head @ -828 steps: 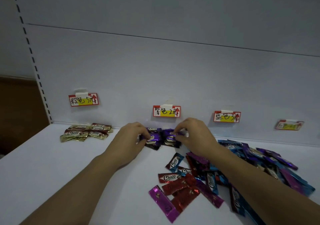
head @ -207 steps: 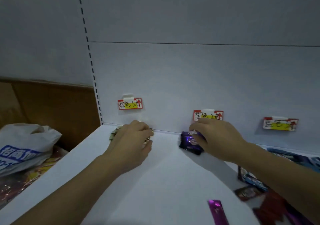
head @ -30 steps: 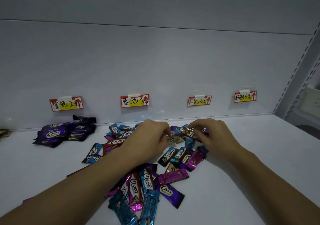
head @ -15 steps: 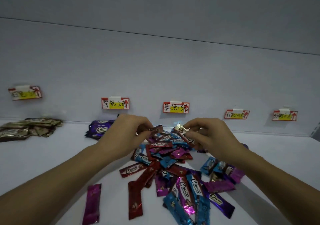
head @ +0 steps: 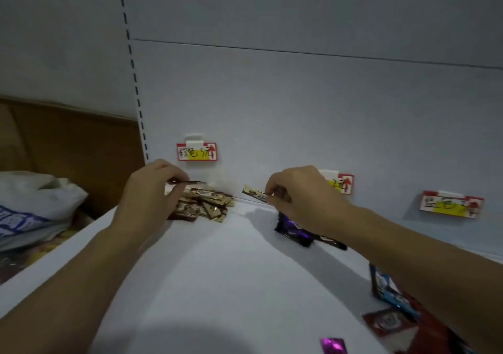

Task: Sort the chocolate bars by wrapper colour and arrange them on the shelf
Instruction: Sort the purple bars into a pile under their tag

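white shelf (head: 217, 272); left hand (head: 147, 195) pinches brown bar (head: 187, 182), right hand (head: 302, 198) pinches second bar (head: 254, 193)

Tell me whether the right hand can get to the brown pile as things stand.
Probably yes. Only bare shelf lies between the right hand and the brown pile; the left hand, holding a bar, covers just its left side. It pinches a second bar itself.

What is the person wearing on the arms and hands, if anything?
Nothing that shows. The left hand and right hand are ungloved, with no rings, watch or bracelet visible. Both arms are bare to the frame edge; no sleeve appears.
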A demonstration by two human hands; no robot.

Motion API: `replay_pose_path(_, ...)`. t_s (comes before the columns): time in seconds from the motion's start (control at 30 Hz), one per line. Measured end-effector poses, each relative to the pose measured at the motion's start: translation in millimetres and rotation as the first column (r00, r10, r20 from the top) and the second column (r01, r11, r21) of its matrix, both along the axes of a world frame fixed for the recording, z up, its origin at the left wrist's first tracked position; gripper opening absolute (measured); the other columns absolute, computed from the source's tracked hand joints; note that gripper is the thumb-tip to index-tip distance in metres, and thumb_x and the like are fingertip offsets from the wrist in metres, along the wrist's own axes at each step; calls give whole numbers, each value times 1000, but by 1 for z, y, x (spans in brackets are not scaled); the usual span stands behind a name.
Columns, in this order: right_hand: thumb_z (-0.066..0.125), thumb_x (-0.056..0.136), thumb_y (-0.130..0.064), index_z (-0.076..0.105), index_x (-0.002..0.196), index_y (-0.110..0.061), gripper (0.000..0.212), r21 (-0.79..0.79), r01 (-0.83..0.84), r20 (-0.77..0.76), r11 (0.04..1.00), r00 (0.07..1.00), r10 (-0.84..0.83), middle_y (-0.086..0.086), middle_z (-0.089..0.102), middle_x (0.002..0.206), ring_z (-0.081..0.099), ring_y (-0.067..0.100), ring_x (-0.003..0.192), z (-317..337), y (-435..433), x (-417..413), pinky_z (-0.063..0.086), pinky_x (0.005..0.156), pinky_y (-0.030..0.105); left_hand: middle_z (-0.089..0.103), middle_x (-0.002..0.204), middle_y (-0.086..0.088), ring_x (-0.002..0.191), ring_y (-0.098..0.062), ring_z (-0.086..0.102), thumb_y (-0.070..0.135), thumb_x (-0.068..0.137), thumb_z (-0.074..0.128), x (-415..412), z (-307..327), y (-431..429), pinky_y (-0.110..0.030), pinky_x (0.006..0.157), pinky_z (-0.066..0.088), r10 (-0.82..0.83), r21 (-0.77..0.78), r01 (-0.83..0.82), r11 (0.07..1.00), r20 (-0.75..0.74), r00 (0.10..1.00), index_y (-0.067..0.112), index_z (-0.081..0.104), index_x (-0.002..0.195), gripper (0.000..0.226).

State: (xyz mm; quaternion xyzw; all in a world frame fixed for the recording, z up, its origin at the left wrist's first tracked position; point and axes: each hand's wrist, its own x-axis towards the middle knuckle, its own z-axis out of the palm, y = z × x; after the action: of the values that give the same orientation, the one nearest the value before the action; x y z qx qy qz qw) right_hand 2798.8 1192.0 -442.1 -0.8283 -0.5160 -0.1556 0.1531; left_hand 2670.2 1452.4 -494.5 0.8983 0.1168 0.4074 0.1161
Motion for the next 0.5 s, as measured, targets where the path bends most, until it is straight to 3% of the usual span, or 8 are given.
replay_pose_path(0.2,61,92,-16,69,92,-16,8,-108,-57,74,993,995,66,2,65,86,59,23,81,-21,96,-13,51,75,38,67,93,6,86,-15,58,12,88,74,7,-12,22,-35,77,50,128,-176,-125,976,8,992,23,77,92,12)
replay_pose_path(0.3,56,92,-11,66,93,-14,10,-193,-35,143,981,988,63,5,62,89,60,30,81,-34,114,-20,51,71,40,69,96,4,84,-13,60,13,88,74,13,-22,25,-25,75,45,107,-178,-123,976,-94,990,24,80,94,14)
replay_pose_path(0.4,55,96,-20,66,103,-16,14,-248,19,200,968,979,32,5,62,98,61,33,87,-42,117,-24,49,68,38,72,100,2,85,-12,59,14,90,71,13,-25,29,-22,77,42,95,-183,-121,976,-145,985,23,81,99,16)
replay_pose_path(0.5,52,100,-35,66,109,-20,22,-264,38,205,964,979,17,2,61,102,62,31,90,-42,109,-25,44,66,35,72,105,1,94,-18,63,15,93,69,5,-24,28,-29,80,49,115,-176,-138,975,-137,984,22,80,105,18)
